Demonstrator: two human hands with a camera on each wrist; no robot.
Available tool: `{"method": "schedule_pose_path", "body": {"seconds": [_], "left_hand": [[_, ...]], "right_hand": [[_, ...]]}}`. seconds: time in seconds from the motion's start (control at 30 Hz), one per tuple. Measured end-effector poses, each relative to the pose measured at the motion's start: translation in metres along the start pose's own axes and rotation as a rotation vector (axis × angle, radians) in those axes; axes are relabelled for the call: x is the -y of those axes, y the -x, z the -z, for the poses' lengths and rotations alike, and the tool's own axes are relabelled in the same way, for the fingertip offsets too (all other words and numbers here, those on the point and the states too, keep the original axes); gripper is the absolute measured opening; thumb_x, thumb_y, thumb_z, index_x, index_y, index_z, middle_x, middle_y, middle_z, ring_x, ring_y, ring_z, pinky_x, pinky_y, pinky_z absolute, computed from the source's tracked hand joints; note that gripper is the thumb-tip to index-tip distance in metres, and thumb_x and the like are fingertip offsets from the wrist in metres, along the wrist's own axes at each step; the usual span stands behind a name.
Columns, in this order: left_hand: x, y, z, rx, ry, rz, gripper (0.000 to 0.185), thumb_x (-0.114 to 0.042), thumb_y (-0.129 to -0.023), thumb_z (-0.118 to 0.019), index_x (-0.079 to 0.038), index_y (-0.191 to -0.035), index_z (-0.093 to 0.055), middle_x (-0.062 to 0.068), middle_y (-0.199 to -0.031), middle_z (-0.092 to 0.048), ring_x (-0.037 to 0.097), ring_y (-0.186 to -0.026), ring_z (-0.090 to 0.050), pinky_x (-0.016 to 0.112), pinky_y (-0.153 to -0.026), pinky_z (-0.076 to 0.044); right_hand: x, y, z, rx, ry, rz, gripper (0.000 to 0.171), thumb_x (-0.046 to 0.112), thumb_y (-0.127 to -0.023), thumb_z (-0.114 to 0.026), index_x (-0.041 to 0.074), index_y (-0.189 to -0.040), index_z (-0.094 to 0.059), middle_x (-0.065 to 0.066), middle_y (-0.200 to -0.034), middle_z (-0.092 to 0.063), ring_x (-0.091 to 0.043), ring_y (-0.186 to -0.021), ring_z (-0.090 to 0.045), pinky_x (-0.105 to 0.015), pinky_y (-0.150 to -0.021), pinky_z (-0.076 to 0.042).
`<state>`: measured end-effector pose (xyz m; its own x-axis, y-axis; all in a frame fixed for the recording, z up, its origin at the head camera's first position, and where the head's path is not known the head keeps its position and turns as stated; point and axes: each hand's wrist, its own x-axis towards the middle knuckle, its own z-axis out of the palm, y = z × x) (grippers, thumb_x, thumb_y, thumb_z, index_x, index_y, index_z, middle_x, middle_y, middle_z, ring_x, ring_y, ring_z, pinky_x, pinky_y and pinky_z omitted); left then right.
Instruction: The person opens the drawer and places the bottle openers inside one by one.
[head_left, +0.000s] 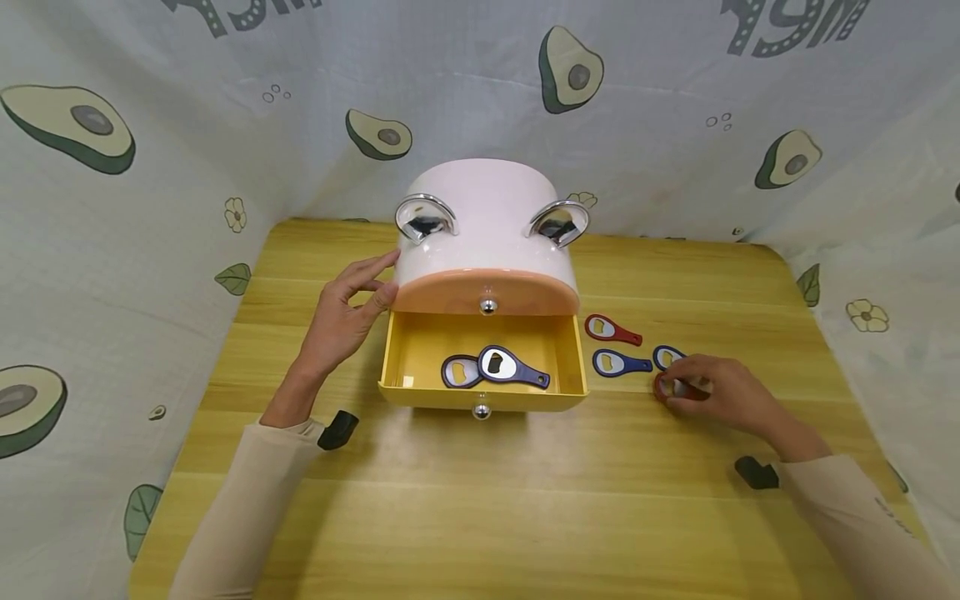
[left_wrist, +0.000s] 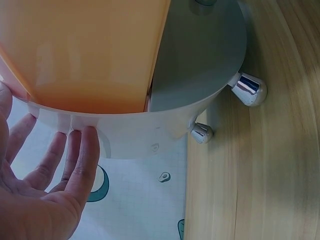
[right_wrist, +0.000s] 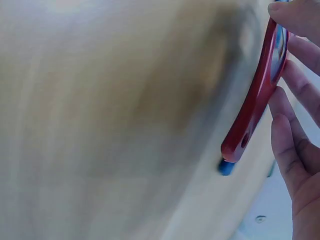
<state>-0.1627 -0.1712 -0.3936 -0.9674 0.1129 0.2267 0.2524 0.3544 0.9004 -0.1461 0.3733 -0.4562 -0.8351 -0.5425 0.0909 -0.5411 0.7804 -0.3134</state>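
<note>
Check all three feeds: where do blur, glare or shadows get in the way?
Right wrist: the tabletop is smeared, probably by motion, while the red opener in the fingers looks fairly sharp; head: bright highlights on the glossy white cabinet, a soft shadow beside the left sleeve; left wrist: mostly clear, the left hand faintly mirrored in the cabinet.

Your right hand [head_left: 726,396] hides part of a blue bottle opener [head_left: 667,357]; in the drawer [head_left: 429,399], the upper opener [head_left: 516,374] covers part of the lower opener [head_left: 459,372]. Your head view cuts off the table's [head_left: 555,508] front edge.
</note>
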Motion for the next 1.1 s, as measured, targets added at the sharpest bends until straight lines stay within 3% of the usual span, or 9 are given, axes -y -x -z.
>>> {"method": "schedule_pose_path", "body": {"seconds": [0.37, 0.5, 0.67, 1.1], "left_hand": [[-0.001, 0.001, 0.001, -0.002, 0.01, 0.002, 0.043, -0.024, -0.101, -0.062, -0.028, -0.144, -0.056, 0.001, -0.144, -0.055, 0.017, -0.103, -0.062, 0.022, -0.083, -0.051], [0.0, 0.0, 0.0, 0.0, 0.015, 0.003, 0.043, -0.024, -0.101, -0.061, -0.028, -0.144, -0.056, 0.001, -0.145, -0.055, 0.017, -0.103, -0.062, 0.031, -0.087, -0.051], [0.0, 0.0, 0.0, -0.002, 0.015, 0.002, 0.043, -0.024, -0.101, -0.062, -0.028, -0.144, -0.057, 0.001, -0.145, -0.055, 0.017, -0.103, -0.062, 0.036, -0.09, -0.05], [-0.001, 0.001, 0.001, 0.006, 0.005, 0.003, 0.044, -0.025, -0.101, -0.061, -0.028, -0.145, -0.056, 0.001, -0.145, -0.054, 0.018, -0.103, -0.062, 0.027, -0.086, -0.051]], "right_hand": [[0.028, -0.021, 0.023, -0.028, 0.038, 0.022, 0.034, 0.012, -0.071, -0.09, 0.014, -0.102, -0.077, -0.004, -0.105, -0.073, -0.015, -0.084, -0.064, -0.032, -0.066, -0.054], [0.039, -0.03, 0.032, -0.028, 0.034, 0.028, 0.033, 0.013, -0.07, -0.091, 0.014, -0.101, -0.078, -0.002, -0.104, -0.072, -0.016, -0.084, -0.063, -0.027, -0.065, -0.053], [0.049, -0.04, 0.041, -0.074, 0.014, 0.101, 0.036, 0.01, -0.066, -0.092, 0.016, -0.099, -0.079, 0.0, -0.103, -0.072, -0.013, -0.081, -0.062, -0.023, -0.064, -0.051], [0.086, -0.06, 0.067, -0.088, 0.012, 0.151, 0.034, 0.013, -0.065, -0.093, 0.017, -0.097, -0.079, 0.005, -0.103, -0.07, -0.009, -0.079, -0.059, -0.02, -0.067, -0.049]]}}
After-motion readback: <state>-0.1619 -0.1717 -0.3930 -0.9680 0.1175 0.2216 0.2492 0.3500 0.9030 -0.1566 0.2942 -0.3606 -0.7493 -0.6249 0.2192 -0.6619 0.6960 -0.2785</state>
